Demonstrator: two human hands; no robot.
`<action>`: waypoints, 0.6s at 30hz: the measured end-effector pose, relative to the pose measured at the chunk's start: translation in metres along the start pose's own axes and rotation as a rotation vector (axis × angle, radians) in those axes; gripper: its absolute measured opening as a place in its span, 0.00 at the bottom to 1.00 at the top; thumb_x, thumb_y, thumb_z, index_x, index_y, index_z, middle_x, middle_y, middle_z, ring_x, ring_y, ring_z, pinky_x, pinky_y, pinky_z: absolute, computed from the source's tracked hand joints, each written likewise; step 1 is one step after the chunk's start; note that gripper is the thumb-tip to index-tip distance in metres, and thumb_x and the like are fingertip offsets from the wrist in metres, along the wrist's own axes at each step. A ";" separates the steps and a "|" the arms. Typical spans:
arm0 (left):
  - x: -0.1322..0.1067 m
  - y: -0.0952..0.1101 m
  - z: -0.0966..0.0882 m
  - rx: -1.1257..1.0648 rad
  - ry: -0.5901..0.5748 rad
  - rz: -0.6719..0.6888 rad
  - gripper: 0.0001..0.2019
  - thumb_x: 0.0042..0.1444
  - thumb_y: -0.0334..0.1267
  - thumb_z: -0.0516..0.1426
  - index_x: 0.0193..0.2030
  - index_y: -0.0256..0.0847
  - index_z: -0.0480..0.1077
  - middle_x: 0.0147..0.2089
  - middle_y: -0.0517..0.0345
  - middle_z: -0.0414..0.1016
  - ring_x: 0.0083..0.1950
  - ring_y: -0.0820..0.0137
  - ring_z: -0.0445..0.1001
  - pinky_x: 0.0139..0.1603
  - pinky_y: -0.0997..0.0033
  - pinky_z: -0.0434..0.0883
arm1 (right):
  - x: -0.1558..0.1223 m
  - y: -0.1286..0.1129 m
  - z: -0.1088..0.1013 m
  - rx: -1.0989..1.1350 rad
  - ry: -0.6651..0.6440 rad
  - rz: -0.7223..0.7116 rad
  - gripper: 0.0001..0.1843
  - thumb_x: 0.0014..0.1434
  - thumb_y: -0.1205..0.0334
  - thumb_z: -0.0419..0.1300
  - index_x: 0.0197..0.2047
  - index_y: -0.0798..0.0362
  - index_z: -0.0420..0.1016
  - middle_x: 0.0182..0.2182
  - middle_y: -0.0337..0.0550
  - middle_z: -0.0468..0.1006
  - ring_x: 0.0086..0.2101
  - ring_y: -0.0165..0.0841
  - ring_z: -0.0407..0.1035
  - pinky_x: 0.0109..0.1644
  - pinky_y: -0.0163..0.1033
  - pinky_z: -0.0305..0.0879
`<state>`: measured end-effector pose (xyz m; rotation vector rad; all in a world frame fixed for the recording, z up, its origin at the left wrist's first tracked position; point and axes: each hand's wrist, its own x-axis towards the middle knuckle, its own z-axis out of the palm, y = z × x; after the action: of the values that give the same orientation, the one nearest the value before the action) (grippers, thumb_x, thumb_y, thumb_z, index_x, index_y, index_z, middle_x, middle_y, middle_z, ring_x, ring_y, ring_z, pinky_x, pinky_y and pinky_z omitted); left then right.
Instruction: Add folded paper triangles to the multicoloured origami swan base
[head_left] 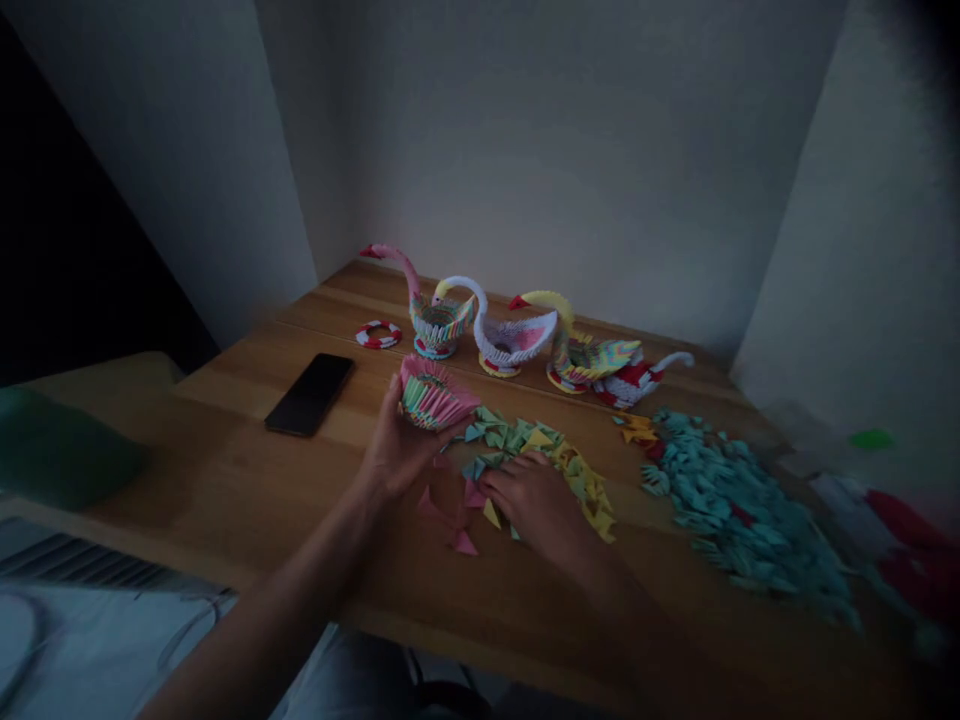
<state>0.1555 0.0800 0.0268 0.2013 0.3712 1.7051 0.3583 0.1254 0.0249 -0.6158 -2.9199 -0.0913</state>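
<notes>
My left hand [394,450] is wrapped round a small bowl of folded paper pieces [435,395], pink at the rim with green and other pale colours lower down, and holds it tilted above the table. Over the loose folded paper triangles [581,475], which are yellow, green and pink, my right hand [529,490] reaches down with its fingers bent together. Its fingertips meet the pile near a pink triangle [474,493]; whatever they pinch is hidden. More pink triangles [463,542] lie scattered between my two hands.
Paper swans [514,340] stand in a row along the back of the wooden table [247,480]. A red and white paper ring [379,334] and a black phone [310,394] lie at left. A large heap of teal paper pieces [735,510] spreads at right. Walls rise behind.
</notes>
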 end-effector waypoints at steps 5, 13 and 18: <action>-0.001 -0.005 -0.001 -0.032 0.013 -0.065 0.22 0.65 0.52 0.50 0.54 0.37 0.68 0.51 0.44 0.76 0.56 0.52 0.74 0.59 0.45 0.69 | 0.003 -0.004 -0.002 -0.048 -0.131 0.051 0.06 0.62 0.68 0.59 0.35 0.51 0.77 0.32 0.42 0.80 0.38 0.39 0.73 0.46 0.44 0.57; -0.001 -0.010 0.000 0.030 0.028 -0.073 0.21 0.64 0.52 0.51 0.52 0.36 0.70 0.53 0.44 0.75 0.56 0.51 0.73 0.56 0.47 0.71 | 0.006 -0.008 0.006 -0.104 -0.195 0.066 0.07 0.63 0.65 0.58 0.36 0.52 0.78 0.34 0.45 0.81 0.39 0.41 0.73 0.45 0.46 0.57; 0.002 -0.011 -0.004 0.017 0.011 -0.070 0.20 0.64 0.51 0.52 0.52 0.37 0.69 0.51 0.45 0.75 0.54 0.52 0.74 0.55 0.46 0.72 | 0.006 -0.007 0.008 -0.070 -0.158 0.064 0.07 0.61 0.70 0.59 0.36 0.53 0.78 0.35 0.46 0.81 0.39 0.40 0.73 0.45 0.44 0.57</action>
<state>0.1644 0.0825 0.0189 0.1894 0.3964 1.6352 0.3491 0.1223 0.0176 -0.7606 -3.0560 -0.1445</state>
